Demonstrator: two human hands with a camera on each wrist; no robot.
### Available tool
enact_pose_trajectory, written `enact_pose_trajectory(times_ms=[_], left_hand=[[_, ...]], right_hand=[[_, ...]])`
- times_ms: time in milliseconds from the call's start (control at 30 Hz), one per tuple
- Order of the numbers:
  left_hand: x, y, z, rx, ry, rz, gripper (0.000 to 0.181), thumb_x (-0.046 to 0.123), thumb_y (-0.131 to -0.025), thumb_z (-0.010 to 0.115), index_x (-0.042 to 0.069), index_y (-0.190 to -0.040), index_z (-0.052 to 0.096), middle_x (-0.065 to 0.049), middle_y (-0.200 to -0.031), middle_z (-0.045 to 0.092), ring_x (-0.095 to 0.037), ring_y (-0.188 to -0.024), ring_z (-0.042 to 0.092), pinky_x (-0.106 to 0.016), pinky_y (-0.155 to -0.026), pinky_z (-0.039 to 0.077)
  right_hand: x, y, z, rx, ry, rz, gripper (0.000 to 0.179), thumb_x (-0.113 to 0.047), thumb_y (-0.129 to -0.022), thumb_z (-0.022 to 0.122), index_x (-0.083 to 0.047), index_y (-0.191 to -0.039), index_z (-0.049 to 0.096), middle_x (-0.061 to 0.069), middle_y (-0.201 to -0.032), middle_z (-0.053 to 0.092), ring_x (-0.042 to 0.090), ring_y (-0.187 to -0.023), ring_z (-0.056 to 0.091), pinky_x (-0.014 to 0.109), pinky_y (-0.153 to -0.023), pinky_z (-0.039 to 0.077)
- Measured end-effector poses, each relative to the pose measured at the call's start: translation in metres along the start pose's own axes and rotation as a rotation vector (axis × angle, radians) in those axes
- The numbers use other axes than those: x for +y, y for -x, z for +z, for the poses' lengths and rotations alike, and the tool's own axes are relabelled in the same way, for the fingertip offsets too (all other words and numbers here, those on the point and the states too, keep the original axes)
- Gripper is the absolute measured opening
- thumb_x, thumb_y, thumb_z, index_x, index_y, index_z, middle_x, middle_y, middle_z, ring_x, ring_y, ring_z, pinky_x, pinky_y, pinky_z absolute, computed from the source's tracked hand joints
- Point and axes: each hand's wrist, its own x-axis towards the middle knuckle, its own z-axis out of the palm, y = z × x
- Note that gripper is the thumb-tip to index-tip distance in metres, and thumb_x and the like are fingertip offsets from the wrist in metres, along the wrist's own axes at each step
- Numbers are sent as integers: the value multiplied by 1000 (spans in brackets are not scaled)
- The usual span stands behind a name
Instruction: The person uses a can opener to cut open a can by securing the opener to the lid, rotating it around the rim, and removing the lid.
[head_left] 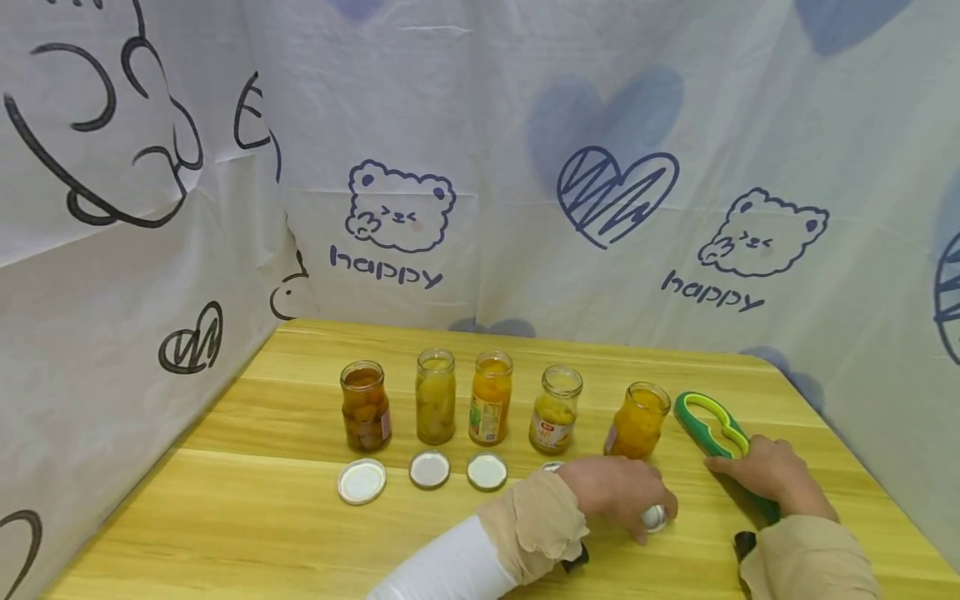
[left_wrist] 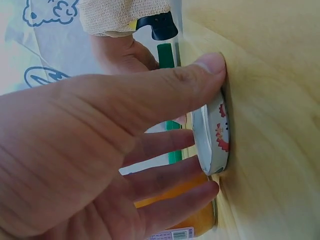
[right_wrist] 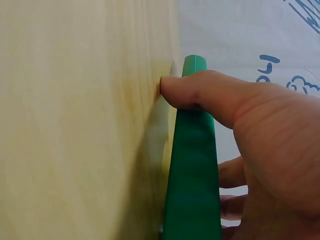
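My left hand (head_left: 618,492) holds a white jar lid (head_left: 654,518) low at the tabletop, in front of the rightmost jar (head_left: 637,425) of orange fruit. In the left wrist view the thumb lies at one edge of the lid (left_wrist: 212,132) and the fingers reach its other side; red print shows on its rim. On the right, my right hand (head_left: 772,475) grips the handle of a green jar opener (head_left: 699,433), whose looped end points away. The right wrist view shows the thumb across the green handle (right_wrist: 192,170) and fingers behind it.
Lidless jars stand in a row at the back: dark fruit (head_left: 366,412), pale yellow fruit (head_left: 435,404), orange fruit (head_left: 491,400) and a part-filled yellow one (head_left: 555,412). White lids (head_left: 362,482) lie before them, one partly behind my left hand. Printed cloth (head_left: 510,275) hangs behind the table.
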Motion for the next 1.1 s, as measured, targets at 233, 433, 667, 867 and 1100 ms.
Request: enact_pose_trajectory(times_ms=[233,433,667,867,1100], left_hand=[[-1,0,-1,-15,-2,10,51,43,-94,73,44,-142,57,19,-139,57,5,-118,55,-13,-98,46],[-2,2,-3,-9,-8,26,52,45,-95,72,42,-145,55,18,-140,57,5,-119,56,-13,-100,46],[-12,12,-13,37,75,64,48,47,-102,62,38,-147,53,18,-142,59,4,-125,58,-13,-105,45],[-34,33,-21,132,148,152,43,40,-104,60,25,-145,58,13,-145,63,-1,-129,60,-12,-107,45],[-71,74,-30,326,135,145,29,30,-104,62,22,-132,68,7,-126,71,-6,-106,65,-16,-91,49]], right_hand=[[1,2,-1,-2,-18,-8,89,-70,-85,68,16,-104,55,28,-92,58,31,-79,55,38,-66,48],[2,3,-1,-13,-38,0,89,-73,-85,67,14,-103,55,25,-88,59,30,-77,56,37,-64,48],[3,2,-7,-13,-8,-6,117,-79,-94,46,27,-141,30,57,-130,39,65,-113,50,63,-88,50],[-7,4,-15,31,-16,-22,115,-79,-96,39,24,-146,28,53,-140,35,71,-126,32,77,-100,37],[-19,9,-23,104,-25,-57,110,-77,-97,40,21,-146,29,55,-138,32,69,-122,38,74,-100,40]])
